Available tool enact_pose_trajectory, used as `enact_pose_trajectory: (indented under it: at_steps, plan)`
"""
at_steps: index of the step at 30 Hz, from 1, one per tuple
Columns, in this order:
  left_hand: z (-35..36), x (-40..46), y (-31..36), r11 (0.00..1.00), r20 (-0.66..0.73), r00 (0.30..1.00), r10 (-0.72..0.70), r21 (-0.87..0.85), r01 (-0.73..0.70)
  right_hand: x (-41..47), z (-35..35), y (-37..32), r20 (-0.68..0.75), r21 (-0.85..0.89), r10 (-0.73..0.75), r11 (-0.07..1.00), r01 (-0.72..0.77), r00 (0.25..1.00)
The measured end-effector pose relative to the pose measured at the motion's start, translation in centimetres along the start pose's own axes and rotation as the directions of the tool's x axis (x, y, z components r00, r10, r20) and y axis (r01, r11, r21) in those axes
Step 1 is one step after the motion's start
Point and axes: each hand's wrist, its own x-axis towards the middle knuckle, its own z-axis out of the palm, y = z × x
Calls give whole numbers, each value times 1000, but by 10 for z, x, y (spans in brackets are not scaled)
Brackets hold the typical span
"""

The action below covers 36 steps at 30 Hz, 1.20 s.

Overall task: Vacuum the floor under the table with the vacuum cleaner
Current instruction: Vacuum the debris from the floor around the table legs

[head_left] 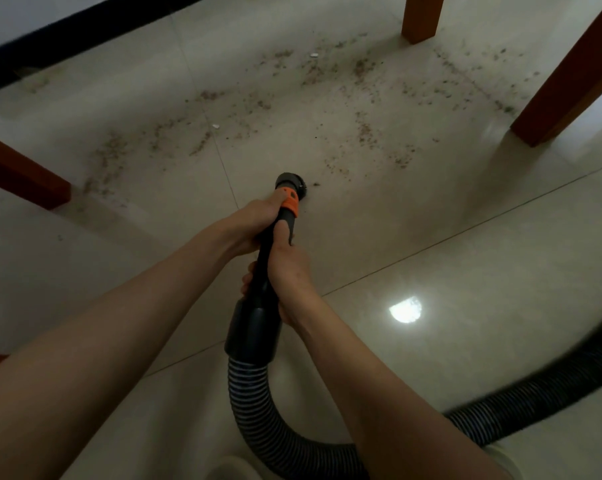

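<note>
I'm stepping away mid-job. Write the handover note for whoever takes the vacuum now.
Left hand grips the wand near the orange collar; right hand grips it lower down.
Nozzle is at the floor, at the near edge of the dirt.
Hose loops behind to the right.
Done: near tiles look clean.
Left: the crumbs between the table legs, plus two white scraps.

Two bare forearms reach in from the lower edge of the view, uncovered as far up as they show, with no sleeve cuff on either. The left hand (pixel 254 220) and the right hand (pixel 287 271) are bare as well, ungloved, with short fingernails where they show.
</note>
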Motion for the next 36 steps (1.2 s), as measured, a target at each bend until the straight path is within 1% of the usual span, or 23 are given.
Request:
enact_pose_trajectory:
  at_steps: [2, 4, 11, 19, 23, 30, 36]
  plan:
    - [-1, 2, 1, 1000, -14, 1000, 6, -5, -6, 0, -2, -4, 52, 53, 27, 998, -29, 998]
    - [-1, 3, 1, 1000, -28, 1000, 12, -8, -12, 0, -3, -6, 73, 89, 43, 995, -50, 996]
    - [11, 2, 9, 999, 2, 1000, 28, 29, -28, 4, -7, -8, -9, 56, 22, 998, -21, 1000]
    - [29, 5, 20, 997, 12, 998, 57, 42, -57, 9, -20, -18, -51, 105, 4, 994, 1, 999]
    - [23, 0, 17, 998, -4, 999, 48, 49, -48, 4, -15, -16, -13, 63, 10, 998, -9, 1000]
    - [1, -11, -7, 1000, -79, 997, 11, -8, -12, -11, -1, -1, 77, 29, 62, 997, -64, 995]
    - [-1, -25, -17, 1000, -64, 998, 1, -27, -2, -20, 3, 13, 70, 11, 89, 996, -90, 994]
